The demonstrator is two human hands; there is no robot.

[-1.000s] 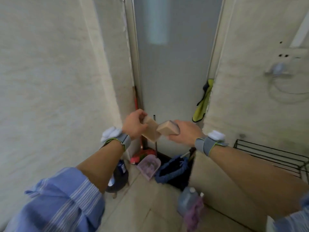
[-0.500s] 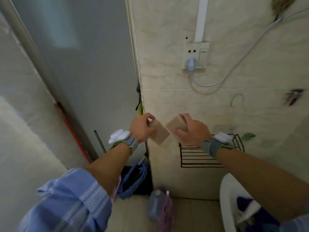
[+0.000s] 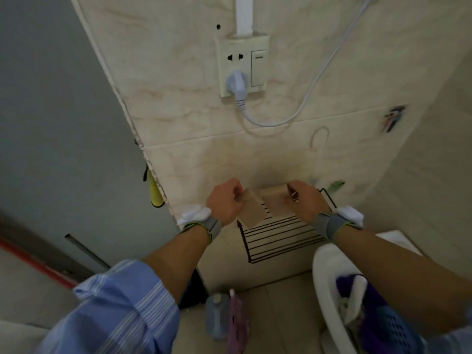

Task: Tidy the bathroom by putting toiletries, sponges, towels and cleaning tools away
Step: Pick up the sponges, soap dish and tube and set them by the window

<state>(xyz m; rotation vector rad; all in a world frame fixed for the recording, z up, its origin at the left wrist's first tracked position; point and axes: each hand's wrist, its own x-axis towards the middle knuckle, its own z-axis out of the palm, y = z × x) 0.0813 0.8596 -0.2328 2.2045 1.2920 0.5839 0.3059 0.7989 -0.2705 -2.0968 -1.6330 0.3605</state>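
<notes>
Sponges [image 3: 251, 213] over wire rack [image 3: 277, 242], plugged socket [image 3: 242, 65] above

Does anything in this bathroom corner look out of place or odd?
A grey-blue bottle and a blurred pink item stand on the floor below the wire rack, not put away.

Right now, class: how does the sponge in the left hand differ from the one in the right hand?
Pose: the left sponge, held by the left hand, tilts steeply, a corner pointing down; the right sponge, held by the right hand, lies closer to level. Height: the left sponge hangs lower across the wire rack; the right sponge sits higher. Shared: both are tan blocks gripped at one end.
</notes>
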